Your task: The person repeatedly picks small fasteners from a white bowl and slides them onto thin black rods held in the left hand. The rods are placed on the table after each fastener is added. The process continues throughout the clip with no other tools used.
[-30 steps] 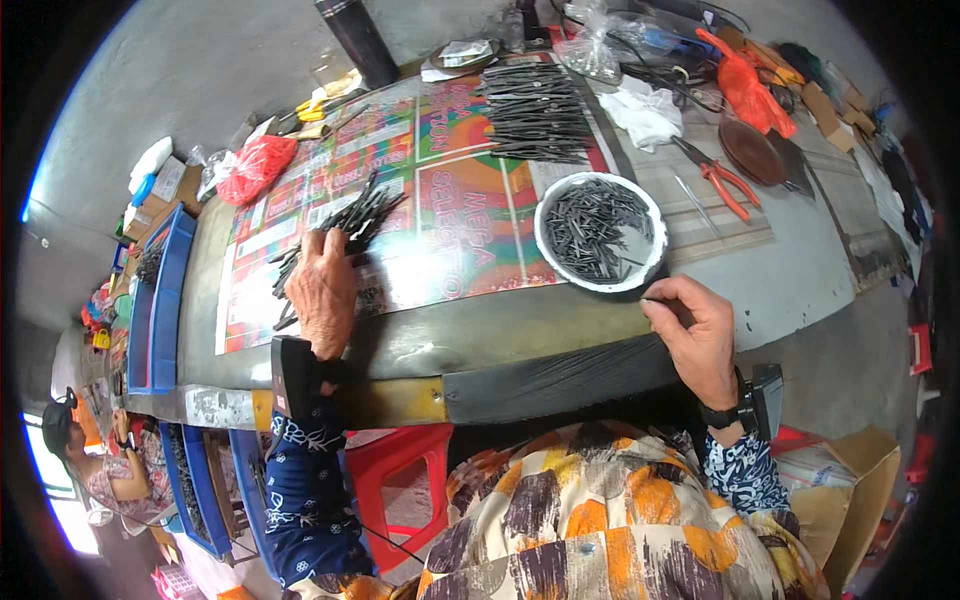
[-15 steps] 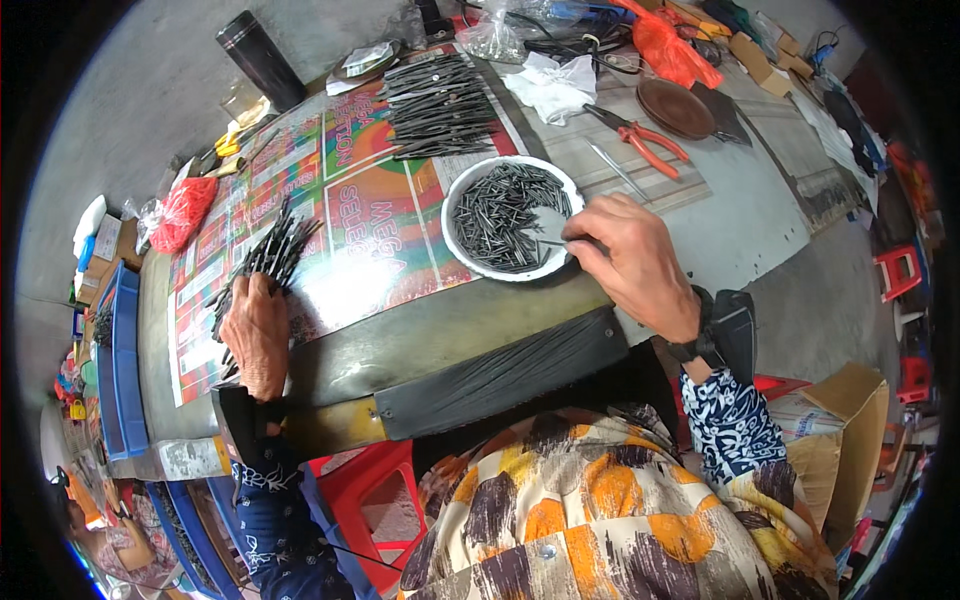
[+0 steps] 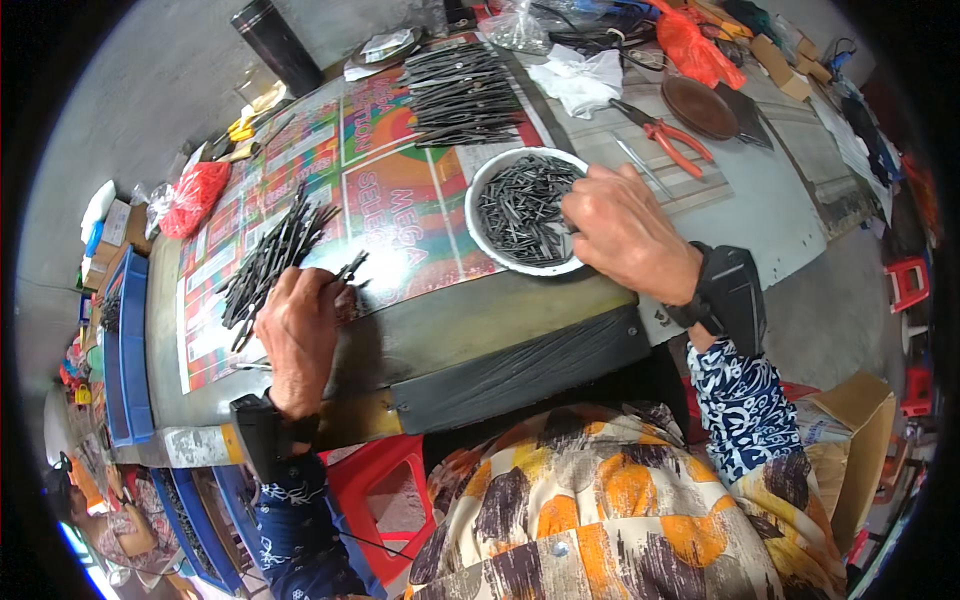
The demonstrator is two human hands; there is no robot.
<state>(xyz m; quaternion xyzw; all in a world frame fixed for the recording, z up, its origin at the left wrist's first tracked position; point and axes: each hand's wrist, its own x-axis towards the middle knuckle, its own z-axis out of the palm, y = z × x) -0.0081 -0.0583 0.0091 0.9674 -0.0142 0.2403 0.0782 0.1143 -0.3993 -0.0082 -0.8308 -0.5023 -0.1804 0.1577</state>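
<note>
On the left of the table, my left hand [image 3: 298, 325] is closed in a pinch round a short dark stick [image 3: 352, 268] whose tip sticks out beyond the fingers. Beside it lies a loose pile of similar thin dark sticks [image 3: 275, 255]. A white bowl [image 3: 476, 232] holds many small dark grey pins [image 3: 518, 205]. Over its right rim, my right hand [image 3: 632, 238] has its fingers pressed together, the fingertips inside the bowl. What they hold, if anything, is hidden by the hand.
Rows of dark sticks [image 3: 465, 95] lie behind the bowl on a printed colourful sheet [image 3: 385, 185]. Red-handled pliers [image 3: 675, 140], a thin metal rod [image 3: 640, 165], a brown round dish [image 3: 700, 108] and white tissue [image 3: 580, 80] sit at the back right. A blue crate [image 3: 128, 350] stands at the left edge.
My left hand has risen off the pile and moved right with a dark stick pinched in it. My right hand has tilted further over the bowl; the thin pin it held no longer shows.
</note>
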